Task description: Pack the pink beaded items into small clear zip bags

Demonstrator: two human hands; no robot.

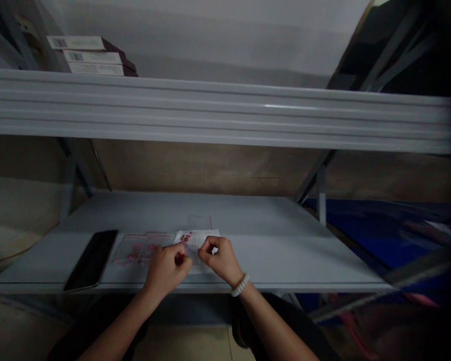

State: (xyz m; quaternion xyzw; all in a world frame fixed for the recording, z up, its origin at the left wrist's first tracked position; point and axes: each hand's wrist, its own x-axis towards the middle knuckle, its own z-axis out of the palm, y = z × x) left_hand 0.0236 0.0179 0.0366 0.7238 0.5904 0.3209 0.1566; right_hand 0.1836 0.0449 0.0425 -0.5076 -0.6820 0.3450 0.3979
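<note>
My left hand (169, 265) is closed in a pinch above the front part of the grey shelf. Facing it, my right hand (221, 256) is pinched too, thumb and forefinger making a ring. What either one holds, if anything, is too small to make out. Just behind them lies a white paper (200, 235) with several small pink and brownish beads (186, 237) on it. A clear zip bag (126, 249) with small pink pieces inside lies to the left, partly behind my left hand. Beyond the paper is another clear bag (199, 221) with a pink-red edge.
A dark tablet or large phone (92, 259) lies at the shelf's left, its end at the front edge. Above, an upper shelf beam (225, 113) crosses the view, with stacked boxes (93, 57) on its left. Metal braces (320, 195) stand at both sides.
</note>
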